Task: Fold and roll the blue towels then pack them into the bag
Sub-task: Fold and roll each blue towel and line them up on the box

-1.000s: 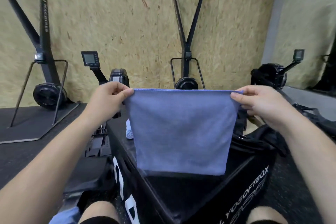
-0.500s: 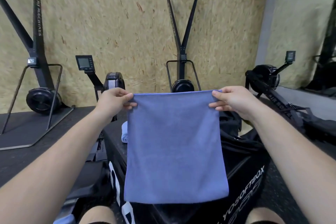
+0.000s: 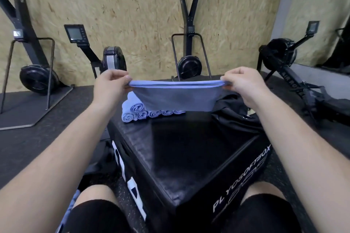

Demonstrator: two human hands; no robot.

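Holding the towel point(image 3: 176, 98) up by its top edge, you have one corner pinched in each hand: the left hand point(image 3: 110, 85) grips the left corner between thumb and curled fingers point(image 3: 124, 78), and the right hand point(image 3: 244, 83) grips the right corner the same way. The towel hangs taut between them over the far half of the box point(image 3: 189, 157), and does not appear to touch it. Its top edge shows as a doubled line, so it looks folded at least once, though the layers can't be counted. Its long axis runs left to right across your body, and the cloth drops below your fingers toward the box. Both hands sit about equally far out, so neither is nearer. Behind the cloth, the rolls point(image 3: 141, 113) lie in a row on the box's far left, partly hidden; the bag point(image 3: 234, 104) lies at the far right, under your right wrist. The likely next move is to lay the towel flat on the bare near part of the box, then roll it. Watch the lower edge: it hangs near the rolls and could drag on them.
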